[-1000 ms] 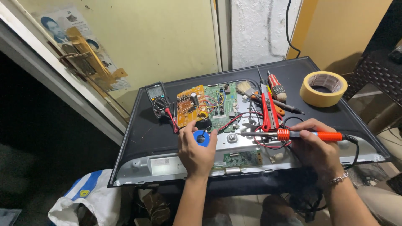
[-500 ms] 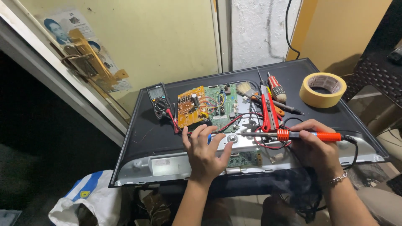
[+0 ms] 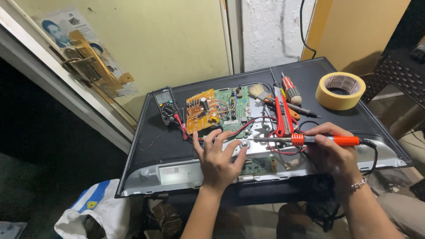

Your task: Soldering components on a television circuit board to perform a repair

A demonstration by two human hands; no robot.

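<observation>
A flat television (image 3: pixel 159 146) lies face down with its back open. My right hand (image 3: pixel 332 152) grips an orange-handled soldering iron (image 3: pixel 310 140), its tip pointing left over the silver metal strip. My left hand (image 3: pixel 217 159) rests flat with fingers spread on that strip, just left of the iron's tip and below the circuit boards. An orange board (image 3: pixel 200 111) and a green board (image 3: pixel 233 109) with red wires sit beyond my fingers.
A black multimeter (image 3: pixel 165 102) lies at the left of the boards. Red-handled pliers (image 3: pixel 281 116), a screwdriver (image 3: pixel 291 90) and a brush (image 3: pixel 258 92) lie behind the iron. A roll of yellow tape (image 3: pixel 340 90) sits at the right. A blue and white bag (image 3: pixel 95 210) hangs below left.
My left hand held a blue object a second ago; now it lies flat and spread on the metal strip, with the blue object out of sight. The right hand and iron have stayed put.
</observation>
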